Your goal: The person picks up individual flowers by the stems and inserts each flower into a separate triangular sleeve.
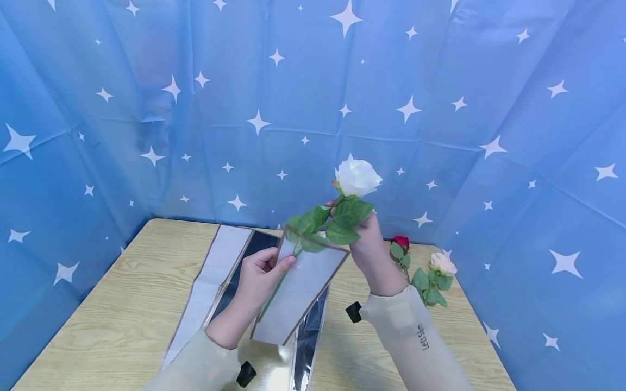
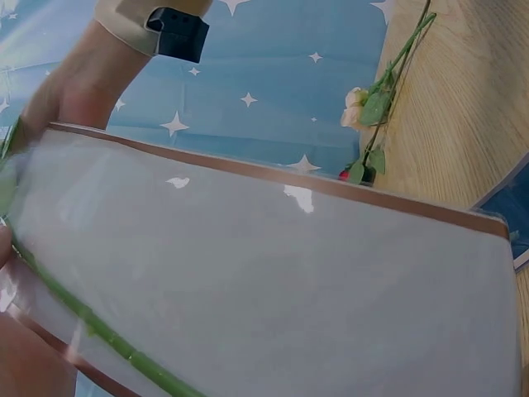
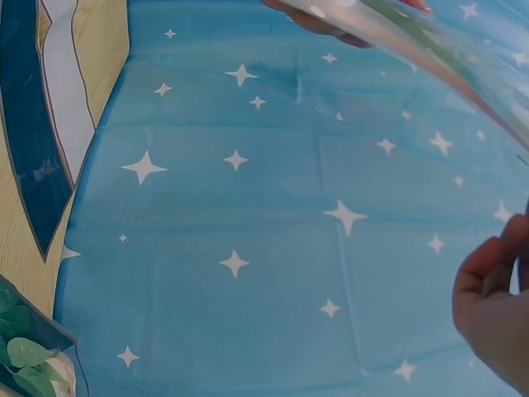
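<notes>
A white rose (image 1: 358, 176) with green leaves stands tilted in the head view, its bloom up and to the right. Its stem (image 2: 124, 347) runs down inside a flower sleeve (image 1: 298, 293) with a clear front, a whitish back and a brown border. My left hand (image 1: 256, 274) pinches the sleeve's left edge beside the stem, thumb in front. Just below the bloom, my right hand (image 1: 368, 239) holds the rose stem, its fingers partly hidden by the leaves. The lower leaves overlap the sleeve's open top.
Beneath my hands, a white sleeve (image 1: 207, 271) and a black sleeve (image 1: 309, 331) lie on the wooden table (image 1: 132, 293). A red rose (image 1: 401, 243) and a pale pink rose (image 1: 442, 263) lie at the right. Behind hangs a blue curtain (image 1: 303, 98) with white stars.
</notes>
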The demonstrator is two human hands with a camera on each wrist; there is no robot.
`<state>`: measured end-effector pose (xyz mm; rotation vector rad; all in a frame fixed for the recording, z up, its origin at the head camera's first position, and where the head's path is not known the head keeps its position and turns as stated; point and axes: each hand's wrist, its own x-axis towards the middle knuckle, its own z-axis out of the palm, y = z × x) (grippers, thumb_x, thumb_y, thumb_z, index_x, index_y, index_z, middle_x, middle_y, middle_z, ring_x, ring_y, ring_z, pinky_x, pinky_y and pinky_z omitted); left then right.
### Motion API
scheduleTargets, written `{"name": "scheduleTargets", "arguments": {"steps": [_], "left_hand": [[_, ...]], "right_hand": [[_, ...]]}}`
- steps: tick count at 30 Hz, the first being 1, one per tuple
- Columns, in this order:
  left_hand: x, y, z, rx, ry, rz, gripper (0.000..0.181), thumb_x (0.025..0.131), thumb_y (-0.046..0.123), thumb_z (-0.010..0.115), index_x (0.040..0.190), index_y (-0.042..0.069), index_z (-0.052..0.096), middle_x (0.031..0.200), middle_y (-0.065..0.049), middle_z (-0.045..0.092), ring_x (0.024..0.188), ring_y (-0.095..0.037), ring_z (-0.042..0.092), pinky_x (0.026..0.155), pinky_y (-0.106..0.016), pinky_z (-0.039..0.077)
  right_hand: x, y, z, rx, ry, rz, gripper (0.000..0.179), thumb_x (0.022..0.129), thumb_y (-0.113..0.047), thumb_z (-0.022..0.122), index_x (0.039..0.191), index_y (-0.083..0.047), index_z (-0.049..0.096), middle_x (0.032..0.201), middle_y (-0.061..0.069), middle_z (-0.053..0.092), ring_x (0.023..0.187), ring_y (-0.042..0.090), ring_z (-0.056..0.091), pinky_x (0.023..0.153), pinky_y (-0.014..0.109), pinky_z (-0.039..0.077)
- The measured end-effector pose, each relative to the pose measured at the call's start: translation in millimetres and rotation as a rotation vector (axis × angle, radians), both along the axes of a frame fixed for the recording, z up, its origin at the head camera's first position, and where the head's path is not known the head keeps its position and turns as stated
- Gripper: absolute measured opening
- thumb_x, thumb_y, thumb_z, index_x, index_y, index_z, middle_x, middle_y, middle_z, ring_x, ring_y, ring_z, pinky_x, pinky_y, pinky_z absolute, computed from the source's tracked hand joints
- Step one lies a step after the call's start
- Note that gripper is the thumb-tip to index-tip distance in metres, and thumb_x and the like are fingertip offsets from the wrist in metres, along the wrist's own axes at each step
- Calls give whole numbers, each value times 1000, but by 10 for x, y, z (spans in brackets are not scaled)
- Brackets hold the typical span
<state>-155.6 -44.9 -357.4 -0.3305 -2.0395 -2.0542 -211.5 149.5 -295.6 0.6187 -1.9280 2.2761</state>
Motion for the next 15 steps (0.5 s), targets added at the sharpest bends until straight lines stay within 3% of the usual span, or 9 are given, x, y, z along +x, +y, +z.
{"name": "scheduleTargets", "arguments": {"steps": [4, 11, 15], "left_hand": [[-5, 1, -8, 0, -7, 4, 10, 84, 3, 70, 88, -6, 69, 60, 4, 53, 55, -5, 44, 50, -20, 36], [-149, -1, -225, 24, -20, 0, 11, 84, 7, 71, 90, -2, 70, 61, 1, 55, 56, -7, 46, 50, -20, 37], [-161, -4, -252, 28, 0, 4, 12, 83, 11, 72, 88, -1, 70, 61, 1, 54, 56, -8, 46, 50, -20, 38]], "right_hand": [[2, 16, -13, -3, -14, -9, 47, 93, -2, 53, 139, -5, 43, 102, -5, 61, 105, 14, 55, 83, 20, 46], [10, 35, -51, -3, 9, 14, 51, 90, 5, 55, 138, -10, 45, 97, -5, 63, 100, 14, 59, 86, 23, 49], [19, 29, -69, 17, 17, 1, 31, 88, 5, 57, 112, -15, 61, 96, -5, 64, 93, 13, 59, 84, 24, 48]]}}
